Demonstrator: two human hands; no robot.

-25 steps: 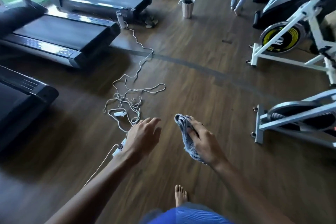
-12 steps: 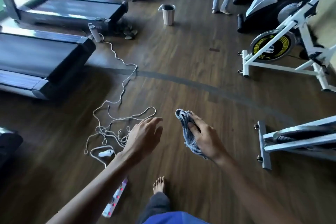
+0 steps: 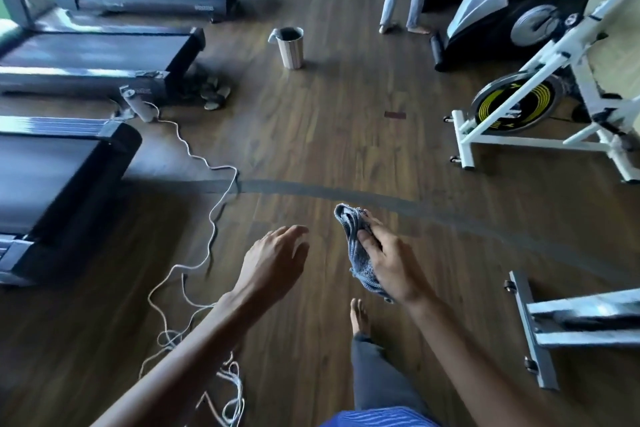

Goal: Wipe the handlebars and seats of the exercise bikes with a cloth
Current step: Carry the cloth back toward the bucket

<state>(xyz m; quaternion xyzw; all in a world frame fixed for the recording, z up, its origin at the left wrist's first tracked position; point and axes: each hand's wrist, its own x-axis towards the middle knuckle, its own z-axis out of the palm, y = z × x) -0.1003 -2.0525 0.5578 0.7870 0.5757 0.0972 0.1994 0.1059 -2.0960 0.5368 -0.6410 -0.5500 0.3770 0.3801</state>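
Right hand (image 3: 391,265) grips the bunched cloth (image 3: 356,246), long axis running away from the person, top pointing forward. Left hand (image 3: 273,262) empty, fingers loosely extended above the floor (image 3: 329,135).

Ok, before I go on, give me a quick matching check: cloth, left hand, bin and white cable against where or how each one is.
1 cloth
2 left hand
3 bin
4 white cable

A upright on the floor ahead
B trailing loose across the floor
C gripped in the right hand
D open, holding nothing

Pairs: 1-C, 2-D, 3-A, 4-B.
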